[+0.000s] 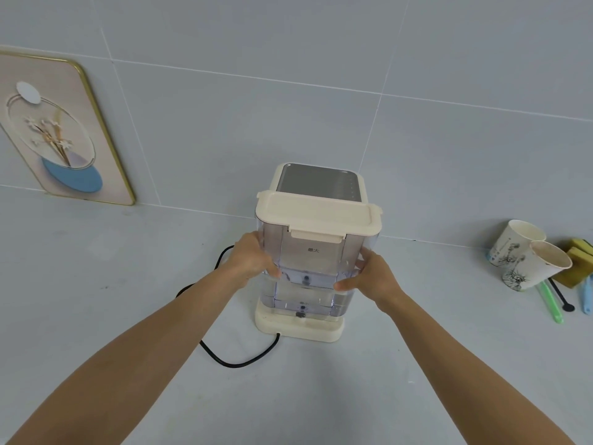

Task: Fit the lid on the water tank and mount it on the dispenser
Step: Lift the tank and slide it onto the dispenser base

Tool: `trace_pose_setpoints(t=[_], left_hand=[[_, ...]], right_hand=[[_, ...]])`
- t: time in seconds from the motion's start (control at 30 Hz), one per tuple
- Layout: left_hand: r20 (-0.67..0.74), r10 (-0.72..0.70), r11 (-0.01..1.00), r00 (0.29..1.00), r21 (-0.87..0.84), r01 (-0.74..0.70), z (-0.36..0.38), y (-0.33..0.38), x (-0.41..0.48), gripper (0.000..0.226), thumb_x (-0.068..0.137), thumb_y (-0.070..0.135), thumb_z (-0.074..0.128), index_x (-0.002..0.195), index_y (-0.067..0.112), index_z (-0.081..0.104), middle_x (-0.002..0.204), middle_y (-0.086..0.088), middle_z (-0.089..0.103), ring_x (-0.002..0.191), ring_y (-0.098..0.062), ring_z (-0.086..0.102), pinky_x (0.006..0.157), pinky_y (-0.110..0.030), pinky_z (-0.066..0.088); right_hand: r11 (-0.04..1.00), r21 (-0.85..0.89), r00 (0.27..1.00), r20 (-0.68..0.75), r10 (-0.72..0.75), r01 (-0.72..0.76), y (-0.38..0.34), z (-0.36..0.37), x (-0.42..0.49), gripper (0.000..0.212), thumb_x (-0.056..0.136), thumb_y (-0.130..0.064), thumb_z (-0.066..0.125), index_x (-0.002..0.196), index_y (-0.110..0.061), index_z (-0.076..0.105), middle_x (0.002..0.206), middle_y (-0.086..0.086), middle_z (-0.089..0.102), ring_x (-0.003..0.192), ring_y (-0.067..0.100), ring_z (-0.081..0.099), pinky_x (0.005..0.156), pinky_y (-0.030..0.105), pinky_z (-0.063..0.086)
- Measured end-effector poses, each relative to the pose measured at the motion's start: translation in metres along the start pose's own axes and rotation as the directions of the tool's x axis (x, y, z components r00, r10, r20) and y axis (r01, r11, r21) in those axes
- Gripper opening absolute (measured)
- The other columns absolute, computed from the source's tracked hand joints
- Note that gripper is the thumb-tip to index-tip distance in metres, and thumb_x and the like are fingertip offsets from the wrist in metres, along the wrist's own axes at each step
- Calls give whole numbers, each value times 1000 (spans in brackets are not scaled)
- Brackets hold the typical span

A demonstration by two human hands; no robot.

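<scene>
A clear plastic water tank (311, 261) stands upright against the near side of the cream dispenser (321, 178), its bottom resting on or just above the dispenser's base (298, 327). A cream lid (316, 213) sits flat on top of the tank. My left hand (253, 260) grips the tank's left wall, and my right hand (372, 276) grips its right wall, thumbs on the front face. Some water shows in the tank's lower part.
A black power cord (231, 361) loops on the counter left of and in front of the base. A framed picture (54, 130) leans on the tiled wall at left. Two paper cups (529, 255), yellow sponges (577, 255) and plastic utensils (552, 303) lie at right.
</scene>
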State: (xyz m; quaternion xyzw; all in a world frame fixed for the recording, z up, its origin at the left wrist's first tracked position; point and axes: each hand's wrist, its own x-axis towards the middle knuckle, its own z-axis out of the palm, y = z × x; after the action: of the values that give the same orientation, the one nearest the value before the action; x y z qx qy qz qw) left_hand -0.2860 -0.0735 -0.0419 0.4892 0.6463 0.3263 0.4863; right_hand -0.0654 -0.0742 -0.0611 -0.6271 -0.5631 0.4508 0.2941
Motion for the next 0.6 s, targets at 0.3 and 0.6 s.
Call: trace_pose_setpoints(t=[0.3,0.6], left_hand=[[11,-9,1000,1000,-11,9,6,-16,3,72,51,-21,73,117,2,54,124,-14,60,109,-24,54,85,-32,45],[22,-5,1000,1000,6,4,7,-21,5,69,51,-21,72,115,1,55,122,-14,61,113,-27,53,86,-30,43]], right_hand=[[999,-40,1000,14,9,-9,16,9,-1,85,55,0,83,129,-13,43,130,7,57,117,30,53,96,40,47],[998,-57,999,39,26,-24,21,9,2,88,58,-2,82,133,-15,37,136,7,52,125,30,47,104,44,42]])
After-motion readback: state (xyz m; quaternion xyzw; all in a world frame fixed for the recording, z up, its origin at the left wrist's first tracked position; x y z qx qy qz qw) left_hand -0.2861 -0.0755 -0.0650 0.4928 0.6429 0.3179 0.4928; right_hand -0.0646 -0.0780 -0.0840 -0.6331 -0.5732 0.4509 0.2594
